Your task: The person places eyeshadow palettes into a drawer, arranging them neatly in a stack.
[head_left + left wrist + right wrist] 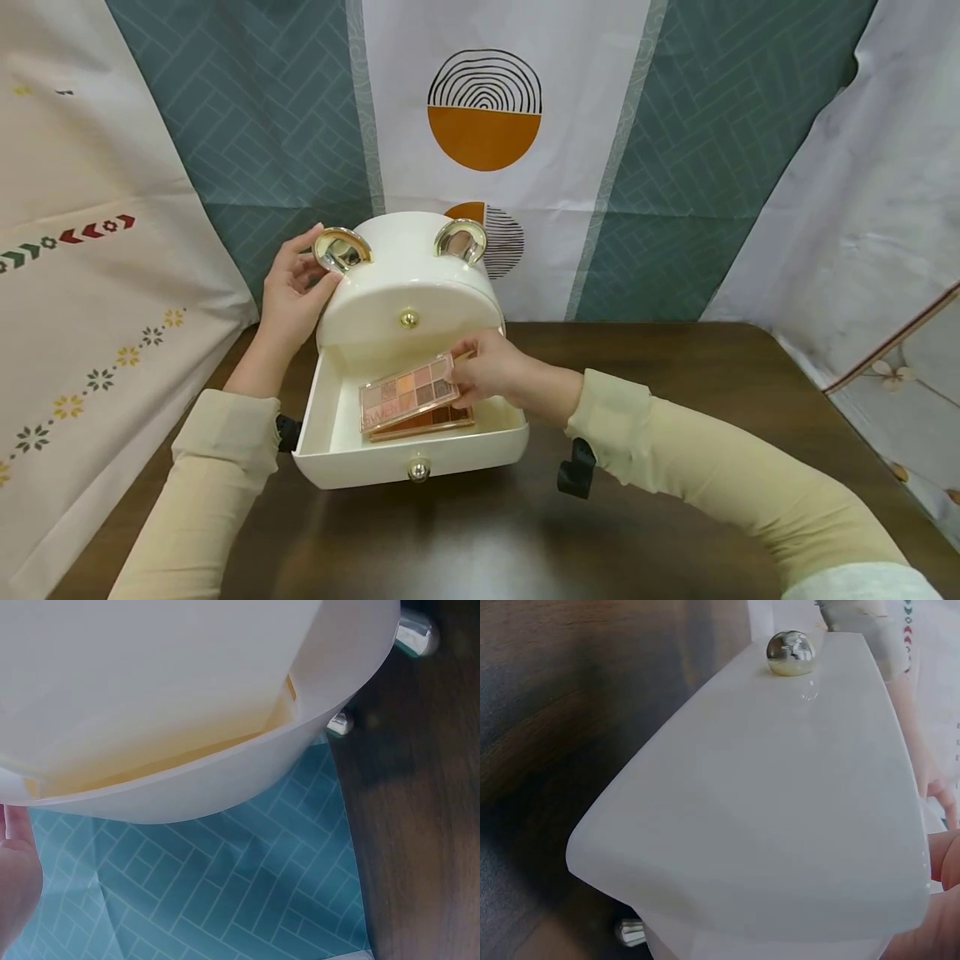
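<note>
A cream storage box (408,250) with two shiny gold ears stands on the table, its lower drawer (330,417) pulled out toward me. My right hand (491,367) reaches into the drawer and pinches the right end of a clear-lidded eyeshadow palette (401,392), which is tilted. Partly covered by it, a second, darker eyeshadow palette (427,423) lies in the drawer. At the box's upper left, my left hand (288,292) holds the left gold ear (341,250) between thumb and fingers. The drawer front (757,795) hides most of the right hand in the right wrist view.
Gold knobs mark the upper drawer (408,319) and the open drawer's front (418,471). Small metallic feet (340,724) show under the box. The dark wooden table (637,400) extends to the right, and patterned cloth (277,108) hangs behind and at both sides.
</note>
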